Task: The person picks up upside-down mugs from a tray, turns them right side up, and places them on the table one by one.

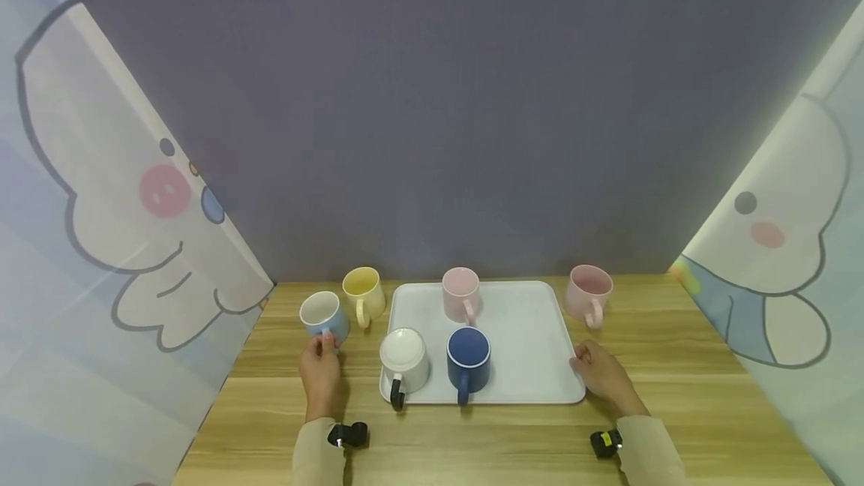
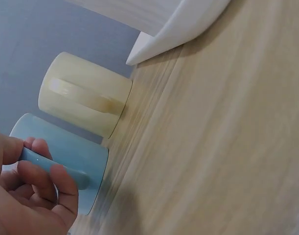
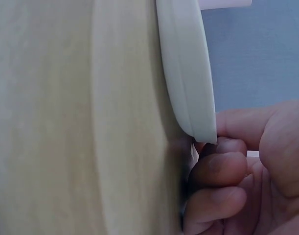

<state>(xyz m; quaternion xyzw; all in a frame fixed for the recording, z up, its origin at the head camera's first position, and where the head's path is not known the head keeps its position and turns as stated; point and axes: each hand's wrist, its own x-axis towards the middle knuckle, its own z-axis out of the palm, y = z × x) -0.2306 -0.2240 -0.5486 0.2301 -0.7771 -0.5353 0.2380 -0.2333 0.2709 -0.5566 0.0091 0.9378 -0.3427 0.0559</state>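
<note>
Both hands pinch: left (image 1: 320, 377), a cylindrical blue mug (image 1: 340, 324) by its handle (image 2: 39, 160); right (image 1: 603, 376), a round-cornered white tray (image 1: 529, 347).

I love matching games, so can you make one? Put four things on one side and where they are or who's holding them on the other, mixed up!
1. light blue mug
2. yellow mug
3. dark blue mug
4. white tray

A. sits on the tray
B. edge held by the right hand
C. handle pinched by the left hand
D. stands on the wooden table, beside the tray

Pairs: 1-C, 2-D, 3-A, 4-B
</note>
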